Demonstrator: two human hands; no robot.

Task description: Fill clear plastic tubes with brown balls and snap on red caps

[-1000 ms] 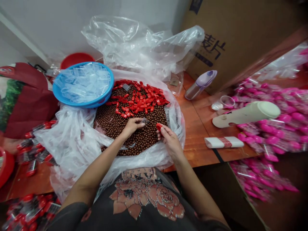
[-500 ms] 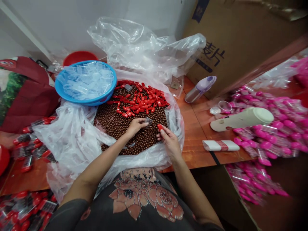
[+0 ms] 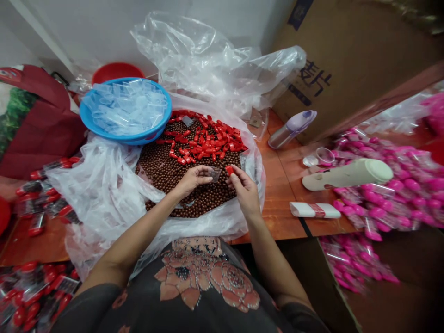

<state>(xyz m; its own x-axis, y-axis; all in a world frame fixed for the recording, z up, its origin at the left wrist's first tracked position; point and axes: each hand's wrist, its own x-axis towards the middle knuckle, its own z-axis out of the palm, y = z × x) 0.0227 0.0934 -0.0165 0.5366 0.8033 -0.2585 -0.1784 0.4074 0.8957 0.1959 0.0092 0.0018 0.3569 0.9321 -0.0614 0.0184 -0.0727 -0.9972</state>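
Observation:
Between the fingers of my left hand (image 3: 194, 180) is a small clear plastic case (image 3: 215, 174), its open end turned toward my right hand. My right hand (image 3: 244, 187) pinches a small red plastic cap (image 3: 229, 170). Cap and case are a short gap apart. Below both hands spreads a bed of round brown balls (image 3: 197, 201) in a white plastic bag (image 3: 208, 230). Many loose red caps (image 3: 217, 143) lie on the far part of the balls. A blue basin (image 3: 121, 138) full of clear plastic cases (image 3: 128, 106) stands at the far left of the bag.
A silver and lilac flask (image 3: 291, 129), a pale bottle (image 3: 347, 175) and a tissue pack (image 3: 314, 210) lie to the right. Pink-capped packs (image 3: 398, 194) pile beyond them. Red-capped filled packs (image 3: 34, 296) lie at left. A large carton (image 3: 340, 69) stands behind.
My right hand has brought the red cap a little closer to the clear case in my left hand. The view has shifted slightly.

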